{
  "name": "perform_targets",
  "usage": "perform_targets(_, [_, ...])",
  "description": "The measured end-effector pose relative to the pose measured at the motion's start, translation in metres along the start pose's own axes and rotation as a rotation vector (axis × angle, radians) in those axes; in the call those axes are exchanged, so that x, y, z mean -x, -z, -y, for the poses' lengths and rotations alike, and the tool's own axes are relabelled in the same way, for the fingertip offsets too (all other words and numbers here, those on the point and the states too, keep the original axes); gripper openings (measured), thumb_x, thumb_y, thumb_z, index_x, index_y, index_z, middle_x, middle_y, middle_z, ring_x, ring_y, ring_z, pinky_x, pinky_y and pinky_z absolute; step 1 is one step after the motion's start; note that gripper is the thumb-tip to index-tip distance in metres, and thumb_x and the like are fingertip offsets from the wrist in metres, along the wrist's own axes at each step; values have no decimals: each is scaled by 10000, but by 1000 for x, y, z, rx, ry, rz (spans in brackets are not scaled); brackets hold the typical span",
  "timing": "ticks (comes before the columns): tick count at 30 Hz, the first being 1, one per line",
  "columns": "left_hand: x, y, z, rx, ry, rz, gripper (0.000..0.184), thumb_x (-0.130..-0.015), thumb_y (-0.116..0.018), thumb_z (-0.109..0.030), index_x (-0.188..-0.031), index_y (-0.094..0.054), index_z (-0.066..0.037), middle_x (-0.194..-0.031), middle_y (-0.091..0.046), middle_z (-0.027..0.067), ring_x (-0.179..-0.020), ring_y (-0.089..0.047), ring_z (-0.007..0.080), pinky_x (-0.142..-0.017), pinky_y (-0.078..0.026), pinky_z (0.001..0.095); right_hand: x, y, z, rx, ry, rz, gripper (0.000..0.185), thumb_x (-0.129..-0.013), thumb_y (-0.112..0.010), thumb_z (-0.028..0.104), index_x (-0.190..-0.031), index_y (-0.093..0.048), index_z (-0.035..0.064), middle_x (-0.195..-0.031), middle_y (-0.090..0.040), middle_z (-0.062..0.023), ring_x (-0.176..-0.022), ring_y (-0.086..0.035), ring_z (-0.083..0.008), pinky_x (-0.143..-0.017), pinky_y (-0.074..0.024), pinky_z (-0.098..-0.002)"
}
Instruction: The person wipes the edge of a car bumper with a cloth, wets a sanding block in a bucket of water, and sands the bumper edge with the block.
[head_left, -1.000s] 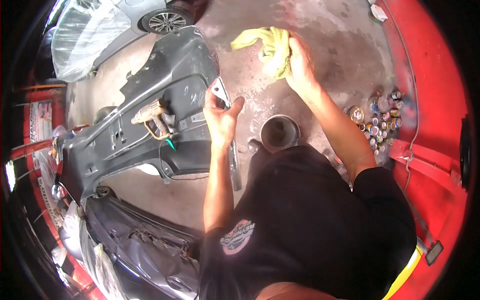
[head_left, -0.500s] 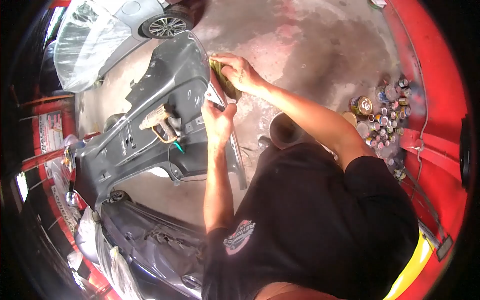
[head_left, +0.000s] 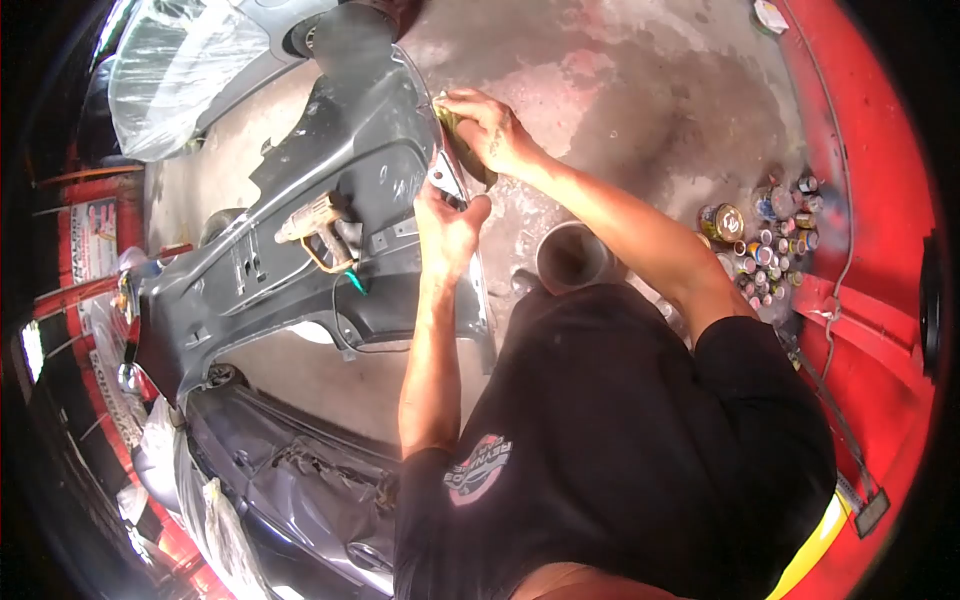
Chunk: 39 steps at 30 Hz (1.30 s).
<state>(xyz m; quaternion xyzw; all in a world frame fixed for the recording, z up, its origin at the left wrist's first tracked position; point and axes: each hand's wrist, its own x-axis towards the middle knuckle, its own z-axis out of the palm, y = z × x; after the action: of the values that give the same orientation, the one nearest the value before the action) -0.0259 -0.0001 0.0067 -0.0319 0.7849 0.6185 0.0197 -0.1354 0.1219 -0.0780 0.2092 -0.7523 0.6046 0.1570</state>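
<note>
Bumper (head_left: 380,150) lies beside person (head_left: 620,430); left hand (head_left: 447,228) has fingers curled round its edge. Right hand (head_left: 495,132), fingers closed over yellow cloth (head_left: 460,148), holds it against same edge. Heat gun (head_left: 316,222) rests on bumper, bucket (head_left: 573,254) on person's side.

- Tan pistol-shaped power tool (head_left: 315,220) on long grey moulded panel (head_left: 285,275), my left
- Round grey bucket (head_left: 572,242) before me
- Small round metal cans (head_left: 766,255), my right, near red wall (head_left: 880,200)

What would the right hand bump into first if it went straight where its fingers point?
Likely the edge of the car bumper, beside the right hand and its yellow cloth; contact is unclear.
</note>
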Motion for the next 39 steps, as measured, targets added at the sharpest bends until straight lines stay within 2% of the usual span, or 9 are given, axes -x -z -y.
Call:
perform_targets(11, [-3, 1, 4, 174, 18, 37, 414, -713, -702, 44, -1126, -677, 43, -993, -719, 46, -859, -647, 131, -810, -519, 286, 24, 9, 20, -243, -161, -4, 498, -892, -487, -85, -1360, -640, -10, -1413, -622, -170, -1276, -622, -285, -1076, -478, -330])
perform_targets(13, [0, 0, 0, 181, 66, 62, 538, -774, -637, 83, -1311, -616, 48, -1174, -710, 65, -1068, -649, 137, -966, -501, 290, 23, 9, 20, -312, -193, 9, 494, -900, -488, -83, -1366, -636, -11, -1417, -620, -163, -1279, -617, -271, -1076, -475, -326])
perform_targets(16, [-3, -6, 2, 219, -71, -12, 371, -747, -654, 43, -1117, -679, 42, -976, -718, 43, -848, -656, 121, -775, -526, 275, 26, 11, 33, -271, -145, -17, 493, -908, -483, -95, -1367, -639, -10, -1420, -616, -165, -1300, -600, -274, -1103, -457, -334])
perform_targets(21, [-5, 5, 3, 275, 12, 87, 404, -730, -614, 38, -1130, -668, 25, -984, -698, 20, -854, -646, 111, -771, -515, 257, 42, 16, 75, -281, -13, -79, 479, -906, -480, -95, -1343, -657, -8, -1440, -603, -158, -1329, -585, -281, -1128, -439, -343])
perform_targets(23, [-4, 5, -3, 214, -8, 86, 413, -738, -598, 51, -1145, -664, 24, -991, -698, 15, -846, -649, 118, -774, -515, 255, 29, 17, 65, -317, 51, -88, 412, -916, -519, -55, -1300, -664, -22, -1363, -637, -179, -1215, -659, -296, -1058, -505, -365])
perform_targets(27, [-3, 5, 7, 222, -22, 80, 503, -767, -703, 52, -1267, -653, 33, -1126, -705, 55, -972, -650, 141, -885, -504, 284, -4, 1, 31, -329, -41, -160, 367, -935, -503, -50, -1263, -667, -49, -1237, -697, -167, -1145, -681, -246, -994, -528, -315])
perform_targets(28, [-1, 8, 6, 214, 23, 115, 591, -797, -726, 33, -1371, -593, 67, -1298, -680, 116, -1183, -627, 185, -1052, -459, 323, -9, -1, 27, -397, -78, -150, 348, -950, -496, -55, -1250, -671, -59, -1205, -707, -165, -1107, -691, -229, -978, -533, -307])
perform_targets(35, [17, 6, 2, 422, -48, 10, 493, -869, -790, 6, -1336, -635, 41, -1315, -669, 107, -1127, -631, 152, -1001, -485, 299, -4, 5, 27, -531, -206, -72, 410, -986, -458, -70, -1349, -644, -30, -1280, -722, -131, -1195, -666, -176, -1058, -497, -282])
perform_targets(39, [8, 10, 13, 161, -124, -126, 273, -865, -849, -73, -1103, -758, 24, -1134, -721, 61, -901, -621, 84, -809, -508, 257, 4, 6, 29, -576, -115, -66, 409, -977, -488, -59, -1360, -631, -39, -1346, -686, -146, -1226, -647, -183, -1070, -486, -289])
